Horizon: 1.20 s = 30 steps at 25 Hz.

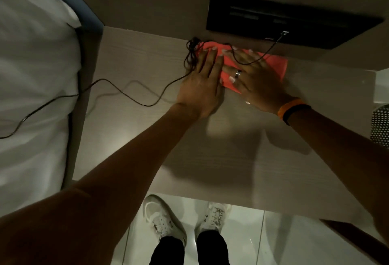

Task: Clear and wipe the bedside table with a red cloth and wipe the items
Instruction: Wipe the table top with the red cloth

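Both the left hand [202, 79] and right hand [255, 75] lie flat, fingers spread, pressing the red cloth [273, 65] onto the bedside table [210, 159] at its far edge — soft, light, likely to bunch, so palm pressure suits it — a thin cable [130, 94] snagging just beyond the fingertips.

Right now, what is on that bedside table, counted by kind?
Red cloth: 1, flat under both hands at the back of the bedside table.
Black cable: 1 as far as I can tell, bunched at the cloth's left end, trailing onto the bed.
Hands: 2, left hand and right hand.
Total: 4.
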Each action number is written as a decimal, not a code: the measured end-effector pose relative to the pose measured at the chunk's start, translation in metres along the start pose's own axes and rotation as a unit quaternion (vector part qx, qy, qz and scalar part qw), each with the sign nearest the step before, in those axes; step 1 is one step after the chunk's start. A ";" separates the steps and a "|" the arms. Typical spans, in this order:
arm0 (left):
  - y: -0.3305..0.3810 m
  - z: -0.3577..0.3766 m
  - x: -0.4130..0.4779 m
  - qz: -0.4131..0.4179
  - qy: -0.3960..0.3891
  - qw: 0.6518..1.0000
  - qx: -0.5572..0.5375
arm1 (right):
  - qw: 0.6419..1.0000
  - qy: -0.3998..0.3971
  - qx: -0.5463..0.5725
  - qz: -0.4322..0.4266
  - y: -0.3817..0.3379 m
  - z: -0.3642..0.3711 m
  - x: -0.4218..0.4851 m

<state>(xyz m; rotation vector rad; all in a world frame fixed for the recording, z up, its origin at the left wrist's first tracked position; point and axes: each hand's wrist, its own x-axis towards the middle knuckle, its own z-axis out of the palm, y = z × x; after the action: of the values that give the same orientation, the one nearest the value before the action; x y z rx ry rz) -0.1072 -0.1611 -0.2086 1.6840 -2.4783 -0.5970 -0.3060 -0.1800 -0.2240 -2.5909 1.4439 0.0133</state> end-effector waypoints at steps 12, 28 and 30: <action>0.014 0.020 -0.156 0.032 -0.023 0.999 0.014 | 0.999 -0.030 0.021 -0.012 -0.106 0.012 -0.120; 0.087 0.051 -0.156 0.054 -0.029 0.997 0.036 | 0.995 -0.031 0.021 -0.092 -0.030 0.003 -0.186; 0.084 0.042 -0.104 0.033 -0.023 0.999 0.036 | 0.998 -0.015 -0.004 -0.067 -0.002 0.000 -0.147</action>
<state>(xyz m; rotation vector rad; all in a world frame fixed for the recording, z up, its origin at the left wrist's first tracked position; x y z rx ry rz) -0.1525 -0.0288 -0.2011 1.6233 -2.6064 -0.5506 -0.3824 -0.0554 -0.2098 -2.6763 1.2609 0.0411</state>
